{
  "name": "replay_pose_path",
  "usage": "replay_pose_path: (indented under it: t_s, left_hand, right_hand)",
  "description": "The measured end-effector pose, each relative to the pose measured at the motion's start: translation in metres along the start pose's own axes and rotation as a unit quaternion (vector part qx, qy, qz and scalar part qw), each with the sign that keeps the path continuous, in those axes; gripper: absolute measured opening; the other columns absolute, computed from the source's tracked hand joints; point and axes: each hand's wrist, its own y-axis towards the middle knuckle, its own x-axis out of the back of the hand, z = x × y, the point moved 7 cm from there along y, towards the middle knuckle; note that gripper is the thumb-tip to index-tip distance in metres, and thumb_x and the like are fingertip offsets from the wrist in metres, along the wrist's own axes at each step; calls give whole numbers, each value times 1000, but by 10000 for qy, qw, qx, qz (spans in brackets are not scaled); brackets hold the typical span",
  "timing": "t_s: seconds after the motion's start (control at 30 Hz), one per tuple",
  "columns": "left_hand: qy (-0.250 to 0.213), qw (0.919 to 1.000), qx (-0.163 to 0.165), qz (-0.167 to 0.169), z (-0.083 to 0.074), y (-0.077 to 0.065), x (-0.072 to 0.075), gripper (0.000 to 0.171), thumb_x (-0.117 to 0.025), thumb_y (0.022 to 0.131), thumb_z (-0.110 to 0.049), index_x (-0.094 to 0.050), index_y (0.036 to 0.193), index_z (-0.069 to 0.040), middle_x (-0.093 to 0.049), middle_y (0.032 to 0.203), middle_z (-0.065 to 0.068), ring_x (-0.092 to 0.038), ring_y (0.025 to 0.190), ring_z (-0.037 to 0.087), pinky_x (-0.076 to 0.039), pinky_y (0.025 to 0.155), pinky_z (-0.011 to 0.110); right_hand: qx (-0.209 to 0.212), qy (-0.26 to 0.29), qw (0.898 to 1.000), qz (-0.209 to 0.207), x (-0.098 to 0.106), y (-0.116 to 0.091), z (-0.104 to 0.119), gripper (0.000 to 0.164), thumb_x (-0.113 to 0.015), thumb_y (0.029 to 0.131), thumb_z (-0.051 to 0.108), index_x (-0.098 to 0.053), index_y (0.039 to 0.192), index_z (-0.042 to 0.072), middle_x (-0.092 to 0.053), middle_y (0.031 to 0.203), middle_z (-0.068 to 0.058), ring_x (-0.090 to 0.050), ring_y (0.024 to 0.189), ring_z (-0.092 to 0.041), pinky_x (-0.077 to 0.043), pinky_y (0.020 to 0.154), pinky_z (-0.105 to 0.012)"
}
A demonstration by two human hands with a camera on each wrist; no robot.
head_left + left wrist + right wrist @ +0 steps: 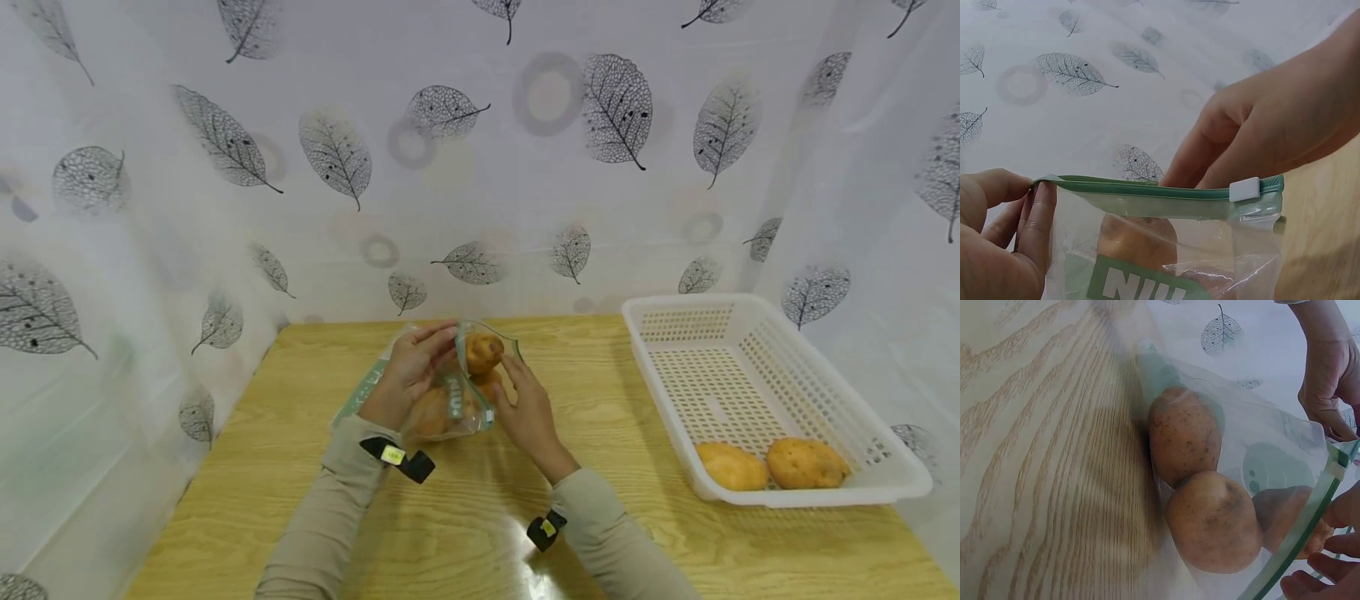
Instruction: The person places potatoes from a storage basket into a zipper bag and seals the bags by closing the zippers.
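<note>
A clear zip bag (1260, 250) with a green seal band and a white slider (1245, 189) stands on the table, its mouth parted. My left hand (401, 379) pinches one end of the seal between thumb and fingers. Inside, through the plastic in the right wrist view, show a long potato (1185, 434), a rounder potato (1213, 522) and a darker potato (1285, 512) nearest the mouth. At that opening my right hand (531, 412) reaches in with extended fingers, fingertips right at the upper potato (483, 352). The bag's front partly hides those fingertips in the left wrist view.
To the right, a white perforated plastic basket (660, 408) holds a potato (731, 467) and another potato (806, 463) at its near end. Leaf-patterned sheeting (525, 167) surrounds the wood-grain table (262, 467) at the back and sides.
</note>
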Motion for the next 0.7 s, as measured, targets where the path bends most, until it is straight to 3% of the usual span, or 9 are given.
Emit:
replay_pose_path:
  t_s: [0.17,0.3,0.43,0.7]
  left_hand:
    - [14,10000,-48,-36,0,0,0,16,-57,92,6,-69,92,-5,-70,84,2,-69,76,12,-60,78,23]
    - [42,10000,-34,-23,0,0,0,16,-57,92,6,-70,93,-4,-70,85,2,-69,77,12,-60,80,23]
    - [34,10000,-21,39,1,0,0,19,-57,93,6,-71,89,-7,-70,86,2,-69,79,12,-59,83,23]
    - [-76,10000,-32,-4,-1,-1,2,25,-58,92,6,-73,81,-11,-70,82,1,-68,74,11,-60,76,21]
  right_hand:
    - [318,-167,9993,62,3,-1,3,44,-55,98,11,-44,138,-5,-43,143,-22,-40,132,-42,-38,109,-56]
    - [645,-307,9961,515,-4,1,5,46,-45,103,23,-42,141,-3,-38,149,-16,-31,138,-38,-30,115,-56]
    - [418,-420,9934,982,-10,1,2,50,-38,105,31,-41,142,-2,-33,152,-14,-22,143,-37,-23,118,-56]
    - [250,-352,9933,1071,7,-3,1,50,-40,104,32,-40,144,2,-34,151,-19,-29,138,-40,-29,112,-62]
